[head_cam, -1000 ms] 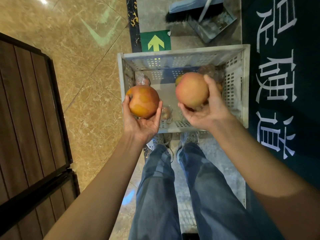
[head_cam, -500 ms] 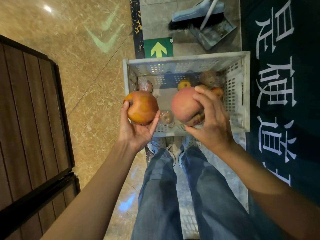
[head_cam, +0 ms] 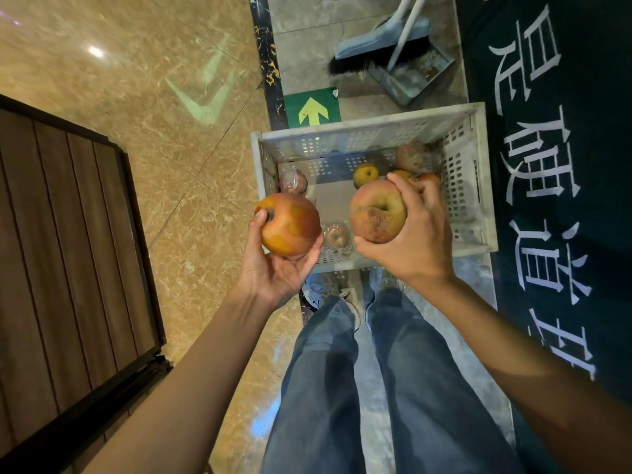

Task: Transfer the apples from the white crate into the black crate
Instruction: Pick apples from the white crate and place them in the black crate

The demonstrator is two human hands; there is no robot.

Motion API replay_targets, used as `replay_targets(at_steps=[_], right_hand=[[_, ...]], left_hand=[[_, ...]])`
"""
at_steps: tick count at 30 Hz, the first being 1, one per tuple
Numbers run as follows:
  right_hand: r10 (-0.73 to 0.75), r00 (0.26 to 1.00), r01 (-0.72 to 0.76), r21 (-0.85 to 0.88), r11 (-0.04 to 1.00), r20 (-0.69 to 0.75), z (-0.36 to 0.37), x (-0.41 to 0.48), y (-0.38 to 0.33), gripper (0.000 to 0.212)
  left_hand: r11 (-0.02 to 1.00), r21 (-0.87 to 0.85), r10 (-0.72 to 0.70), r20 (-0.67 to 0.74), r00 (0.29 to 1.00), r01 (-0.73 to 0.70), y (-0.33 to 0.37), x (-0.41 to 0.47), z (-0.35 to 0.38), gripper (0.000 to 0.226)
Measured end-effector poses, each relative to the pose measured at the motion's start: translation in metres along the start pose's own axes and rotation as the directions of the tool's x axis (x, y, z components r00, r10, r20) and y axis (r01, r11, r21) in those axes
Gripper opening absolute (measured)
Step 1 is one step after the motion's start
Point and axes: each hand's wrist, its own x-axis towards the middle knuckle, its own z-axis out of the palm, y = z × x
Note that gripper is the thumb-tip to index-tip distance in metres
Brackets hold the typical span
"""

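Observation:
My left hand (head_cam: pixel 273 268) holds a red-orange apple (head_cam: pixel 290 227) from below, over the near left corner of the white crate (head_cam: pixel 472 186). My right hand (head_cam: pixel 413 241) grips a paler, bruised apple (head_cam: pixel 376 212) from the right side, its stem hollow facing me, above the crate's near half. Inside the crate lie several smaller apples: a yellow one (head_cam: pixel 366 174), a plastic-wrapped one (head_cam: pixel 292 181) at the left wall, another wrapped one (head_cam: pixel 337 236) near the front, and more at the back right (head_cam: pixel 410 157). No black crate is in view.
The white crate stands on the floor just ahead of my feet (head_cam: pixel 345 292). A broom and dustpan (head_cam: pixel 403 63) lie beyond it. A dark mat with white characters (head_cam: pixel 554 165) runs along the right. A wooden panel (head_cam: pixel 61 268) fills the left. A green arrow sign (head_cam: pixel 313 109) marks the floor.
My right hand has turned over, from cradling its apple palm up to gripping it from the side and above. Both apples sit a little lower in the view. The left hand kept its hold.

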Motion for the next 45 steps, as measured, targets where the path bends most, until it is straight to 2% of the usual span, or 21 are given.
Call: replay_targets(at_steps=[4, 13, 16, 20, 24, 30, 34, 38, 41, 45], right_hand=[[0.073, 0.995, -0.071, -0.031, 0.997, 0.064, -0.013, -0.010, -0.017, 0.093], [0.312, 0.945, -0.326, 0.222, 0.919, 0.097, -0.074, -0.052, -0.037, 0.089], [0.341, 0.935, -0.355, 0.256, 0.899, 0.095, -0.102, -0.072, -0.033, 0.086], [0.356, 0.930, -0.365, 0.313, 0.877, 0.087, -0.142, -0.103, -0.024, 0.085], [0.409, 0.912, -0.391, 0.383, 0.837, 0.038, -0.179, -0.135, -0.011, 0.084], [0.519, 0.851, -0.431, 0.457, 0.778, -0.081, -0.216, -0.184, 0.009, 0.080], [0.653, 0.743, -0.488, 0.549, 0.678, -0.146, -0.213, -0.218, 0.015, 0.087], [0.788, 0.585, -0.528, 0.647, 0.551, -0.194, -0.193, -0.255, 0.007, 0.078], [0.893, 0.416, -0.535, 0.748, 0.392, -0.171, -0.168, -0.283, -0.016, 0.079], [0.975, 0.173, -0.474, 0.856, 0.208, -0.141, -0.136, -0.321, -0.048, 0.082]], left_hand=[[0.997, 0.079, -0.025, -0.041, 0.999, 0.028, 0.001, -0.025, 0.003, 0.066], [0.925, 0.378, 0.006, -0.131, 0.991, 0.044, -0.006, -0.108, 0.025, 0.067], [0.911, 0.409, 0.012, -0.149, 0.989, 0.051, -0.024, -0.136, 0.032, 0.076], [0.906, 0.420, 0.018, -0.162, 0.987, 0.052, -0.055, -0.169, 0.045, 0.066], [0.833, 0.552, 0.029, -0.115, 0.993, 0.040, -0.086, -0.189, 0.063, 0.064], [0.755, 0.652, -0.074, -0.029, 0.997, 0.075, -0.120, -0.196, 0.089, 0.077], [0.669, 0.735, -0.128, -0.032, 0.991, 0.110, -0.131, -0.199, 0.098, 0.071], [0.509, 0.847, -0.180, -0.070, 0.981, 0.154, -0.125, -0.199, 0.096, 0.064], [0.336, 0.917, -0.207, -0.148, 0.967, 0.212, -0.112, -0.199, 0.091, 0.063], [0.149, 0.954, -0.219, -0.224, 0.950, 0.259, -0.108, -0.201, 0.087, 0.061]])
